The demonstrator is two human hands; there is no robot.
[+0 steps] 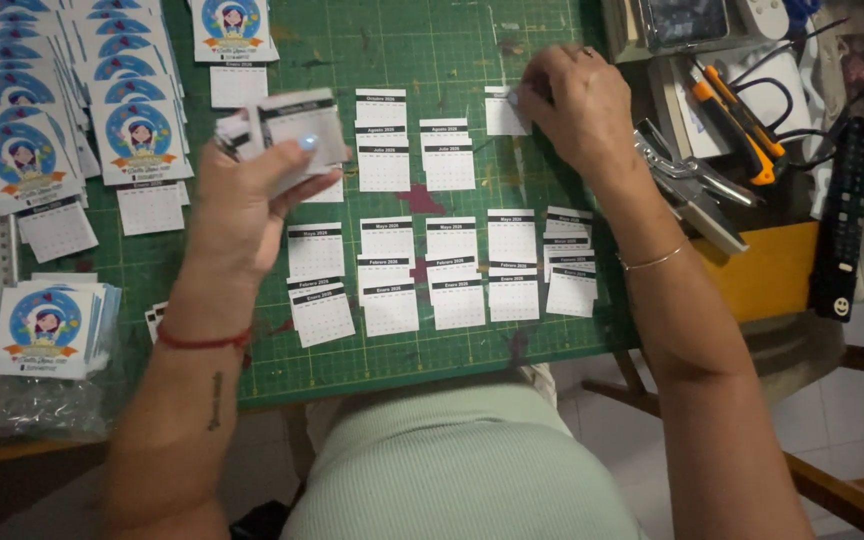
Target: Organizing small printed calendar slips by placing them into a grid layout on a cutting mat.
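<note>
- Paper slips (287,125), small calendar pages with dark headers, are held as a stack in the left hand (247,195); the fingers are curled shut around the stack and the thumb lies across its top, so that single pages can be fed off.
- One slip (504,112) is pinched at its upper edge by the right hand (577,105), fingertips pressed together, at the far side of the green cutting mat (402,50); whether it already lies flat cannot be told for sure.
- Overlapping piles (452,270) are laid in rows across the mat, each page set a little lower so that the headers stay readable.
- Round-pictured cards (47,325) are kept stacked at the left, apart from the piles.
- Pliers (742,125) with orange handles and a metal punch (692,190) are parked at the right, out of the rows.
</note>
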